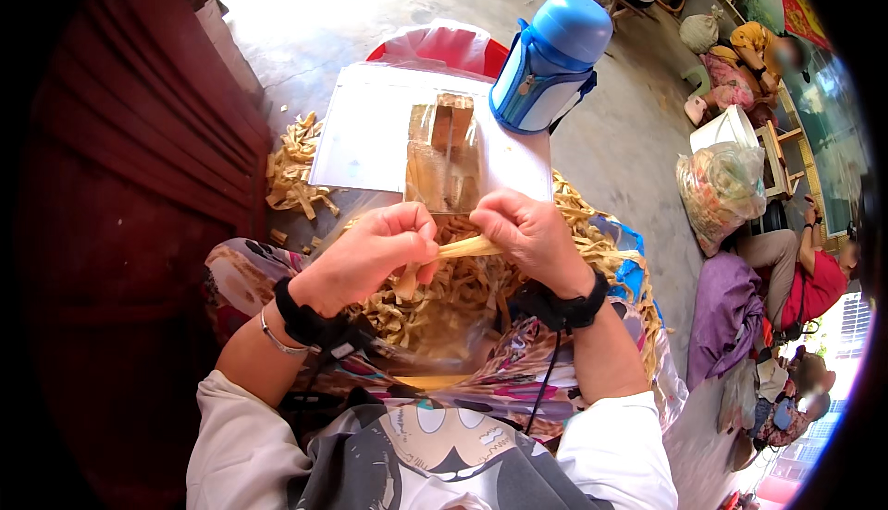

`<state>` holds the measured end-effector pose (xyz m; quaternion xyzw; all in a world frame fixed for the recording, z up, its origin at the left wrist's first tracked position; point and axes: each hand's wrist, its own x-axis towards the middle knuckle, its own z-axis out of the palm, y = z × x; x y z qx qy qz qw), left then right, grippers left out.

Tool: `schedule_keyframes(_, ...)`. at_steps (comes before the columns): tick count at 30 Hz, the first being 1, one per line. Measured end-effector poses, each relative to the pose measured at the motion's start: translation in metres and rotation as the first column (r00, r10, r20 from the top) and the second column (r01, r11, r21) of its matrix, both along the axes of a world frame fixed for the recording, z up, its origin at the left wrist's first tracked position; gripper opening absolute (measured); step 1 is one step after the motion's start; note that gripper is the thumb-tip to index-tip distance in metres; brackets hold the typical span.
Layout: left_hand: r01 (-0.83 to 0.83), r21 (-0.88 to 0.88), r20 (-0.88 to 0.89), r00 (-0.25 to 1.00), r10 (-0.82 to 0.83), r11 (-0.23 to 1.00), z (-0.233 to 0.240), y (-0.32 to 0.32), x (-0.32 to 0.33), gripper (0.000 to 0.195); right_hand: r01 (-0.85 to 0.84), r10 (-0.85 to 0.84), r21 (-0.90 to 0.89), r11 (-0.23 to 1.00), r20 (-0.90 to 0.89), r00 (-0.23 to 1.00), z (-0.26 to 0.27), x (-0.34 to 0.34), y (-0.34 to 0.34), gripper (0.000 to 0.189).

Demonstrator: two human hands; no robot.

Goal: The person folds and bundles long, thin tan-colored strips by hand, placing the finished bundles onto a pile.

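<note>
A pale yellow strip of dried plant fibre (468, 248) is stretched between my two hands. My left hand (399, 243) pinches one end, with a short piece hanging below its fingers. The other end is gripped between thumb and fingers of my right hand (524, 232). Just beyond them, wooden blocks (440, 170) under clear plastic lie on a white board (364, 128). Beneath my hands, in my lap, is a heap of similar fibre strips (430, 316) in clear plastic.
A blue and white bottle (548, 59) stands at the board's right corner. Behind the board is a red container (437, 45) with a white liner. Loose strips (298, 163) lie on the floor by a dark red door (152, 163). Several people sit at the far right among bags.
</note>
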<state>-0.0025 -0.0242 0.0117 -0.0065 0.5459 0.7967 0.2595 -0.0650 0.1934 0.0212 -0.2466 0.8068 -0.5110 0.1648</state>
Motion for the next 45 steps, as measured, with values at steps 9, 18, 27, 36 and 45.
schedule_keyframes(9,-0.831,-0.336,-0.936,0.241,-0.259,0.443,-0.004,0.0,-0.02,0.015,0.109,-0.063,0.08,0.991,-0.441,0.895,-0.008,-0.013,-0.002,0.013)
schedule_keyframes(18,-0.793,-0.599,-0.757,0.519,-0.397,0.107,-0.017,-0.012,-0.024,0.01,0.293,-0.039,0.379,0.878,-0.552,0.833,-0.029,-0.03,0.003,0.018)
schedule_keyframes(27,-0.72,-0.658,-0.75,0.604,-0.268,0.219,-0.029,-0.016,-0.015,0.007,0.073,-0.071,0.003,0.997,-0.188,0.98,-0.042,-0.021,-0.012,0.021)
schedule_keyframes(36,-0.836,-0.473,-0.869,0.389,-0.307,0.279,0.002,-0.01,-0.002,0.028,0.058,0.008,-0.134,0.989,0.443,0.897,0.0,0.001,-0.012,0.026)
schedule_keyframes(45,-0.856,-0.327,-0.935,0.234,-0.265,0.399,0.005,-0.022,0.002,0.03,-0.234,0.391,-0.317,0.919,0.653,0.648,0.019,0.018,-0.018,0.019)
